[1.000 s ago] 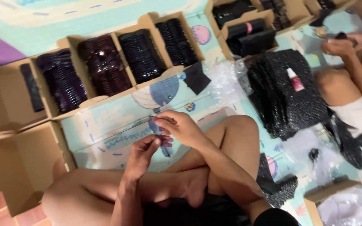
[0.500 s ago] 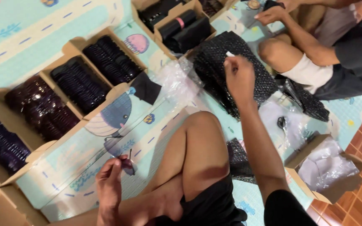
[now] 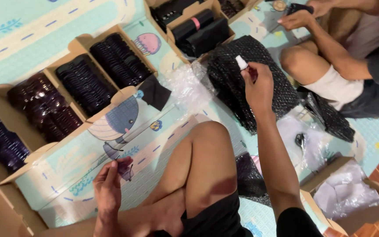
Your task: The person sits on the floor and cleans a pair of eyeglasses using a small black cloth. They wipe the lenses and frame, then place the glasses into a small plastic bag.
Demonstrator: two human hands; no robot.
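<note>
My right hand (image 3: 258, 86) is raised over a pile of black bubble-wrap pouches (image 3: 242, 79) and grips a small bottle with a white cap (image 3: 242, 62). My left hand (image 3: 109, 186) stays low by my left knee, fingers pinched on a small dark translucent item (image 3: 124, 169). My bent leg (image 3: 198, 171) lies between the two hands on the patterned play mat (image 3: 66, 48).
Open cardboard boxes (image 3: 88, 41) packed with rows of dark small items line the mat at left. Boxes with black packets (image 3: 198, 28) stand at the top. Another person (image 3: 343, 74) sits at the right, hands on a dark object. Clear plastic wrap (image 3: 187, 85) and a box of white bags (image 3: 352, 197) lie nearby.
My right hand has lifted the white-capped bottle off the black pile. The view has shifted slightly; my left hand stays low holding its small dark item.
</note>
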